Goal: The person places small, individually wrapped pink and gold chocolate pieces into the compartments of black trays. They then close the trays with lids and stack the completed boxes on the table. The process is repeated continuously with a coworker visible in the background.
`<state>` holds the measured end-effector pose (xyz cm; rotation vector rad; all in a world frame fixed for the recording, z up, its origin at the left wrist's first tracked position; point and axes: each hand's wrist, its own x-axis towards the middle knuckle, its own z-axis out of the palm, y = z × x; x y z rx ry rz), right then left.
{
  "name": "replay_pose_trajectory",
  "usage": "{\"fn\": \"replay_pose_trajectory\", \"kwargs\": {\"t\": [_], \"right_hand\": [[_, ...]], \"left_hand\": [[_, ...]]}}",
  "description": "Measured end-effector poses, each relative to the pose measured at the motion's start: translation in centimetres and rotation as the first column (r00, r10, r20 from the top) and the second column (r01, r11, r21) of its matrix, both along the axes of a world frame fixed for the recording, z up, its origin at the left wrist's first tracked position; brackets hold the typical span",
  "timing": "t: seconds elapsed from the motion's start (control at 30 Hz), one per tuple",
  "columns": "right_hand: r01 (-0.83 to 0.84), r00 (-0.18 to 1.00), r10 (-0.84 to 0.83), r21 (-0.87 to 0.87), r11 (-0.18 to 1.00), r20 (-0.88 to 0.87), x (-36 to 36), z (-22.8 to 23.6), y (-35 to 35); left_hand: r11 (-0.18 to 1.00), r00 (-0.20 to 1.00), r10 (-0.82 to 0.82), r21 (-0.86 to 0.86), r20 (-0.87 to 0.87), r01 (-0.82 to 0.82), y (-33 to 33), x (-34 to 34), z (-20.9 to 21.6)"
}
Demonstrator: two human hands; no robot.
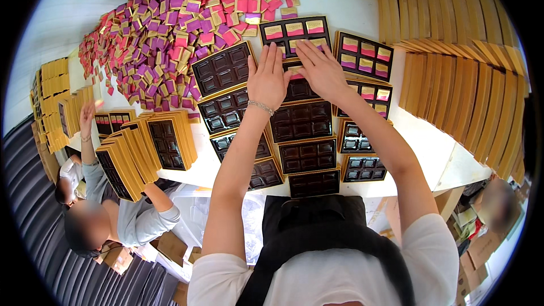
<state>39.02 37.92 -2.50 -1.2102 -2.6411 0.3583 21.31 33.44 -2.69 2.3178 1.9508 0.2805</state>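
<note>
My left hand (267, 77), a bracelet at its wrist, lies with fingers stretched out over the upper middle of the boxes. Beside it my right hand (323, 72) is also flat, fingers extended. Their fingertips reach the lower row of a gold-edged box (294, 28) whose dark tray holds small gold, pink and purple squares. Under the palms, a second box is partly hidden, with a pinkish square showing between the hands. To the right, another filled box (364, 56) stands beside my right hand. A box with bare dark compartments (222, 68) lies left of my left hand.
A large heap of small gold, pink and purple packets (175, 39) covers the far left. More bare-tray boxes (301, 120) overlap toward me. Stacked gold boxes (453, 88) line the right side. At left, a person (122, 218) reaches beside standing boxes (170, 141).
</note>
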Motion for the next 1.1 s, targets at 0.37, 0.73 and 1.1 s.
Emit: {"fn": "replay_pose_trajectory", "kwargs": {"t": [0.37, 0.73, 1.1], "right_hand": [[-0.072, 0.989, 0.059, -0.092, 0.993, -0.137, 0.5, -0.7, 1.5], [-0.055, 0.998, 0.054, -0.059, 0.997, -0.009, -0.4, -0.3, 1.0], [0.219, 0.873, -0.211, -0.032, 0.975, -0.441, -1.3, 0.4, 7.9]], "left_hand": [[0.990, 0.995, 0.095, -0.099, -0.031, -0.098, 1.0, 0.9, 0.8], [1.000, 0.989, -0.002, -0.018, 0.149, 0.005, 17.0, -1.6, -0.2], [1.000, 0.981, 0.007, 0.027, 0.196, -0.013, 19.4, -2.1, -1.6]]}}
